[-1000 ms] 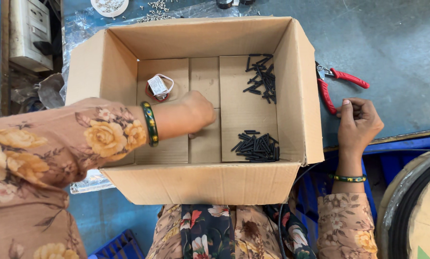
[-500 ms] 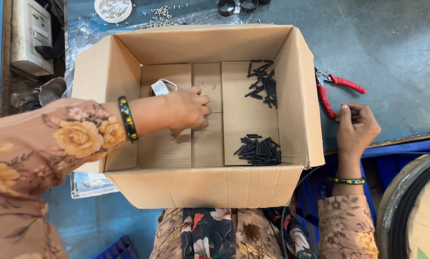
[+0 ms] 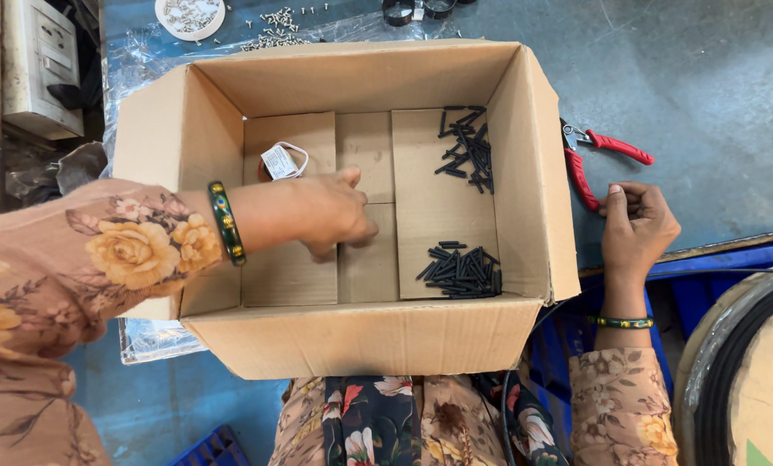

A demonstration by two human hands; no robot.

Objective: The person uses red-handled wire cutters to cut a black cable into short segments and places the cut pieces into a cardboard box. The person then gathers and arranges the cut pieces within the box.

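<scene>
My left hand (image 3: 330,216) reaches into an open cardboard box (image 3: 361,336), palm down on the box floor near the middle. Its fingers are bent under, and what lies beneath them is hidden. Just behind this hand sits a small brown object with a white tag (image 3: 279,161). Two heaps of short black sticks lie on the box's right side, one at the back (image 3: 466,151) and one at the front (image 3: 460,269). My right hand (image 3: 637,226) rests outside the box on the blue-grey table, fingers curled in, beside red-handled pliers (image 3: 606,151).
A white dish of small screws (image 3: 190,15) and loose screws (image 3: 274,30) lie behind the box on clear plastic sheet. A grey electrical unit (image 3: 41,65) stands at the far left. A large cable reel (image 3: 749,371) is at the lower right, beyond the table edge.
My left hand has drawn back a little toward me inside the box, from beside the tagged object to just in front of it. My right hand has stayed in place.
</scene>
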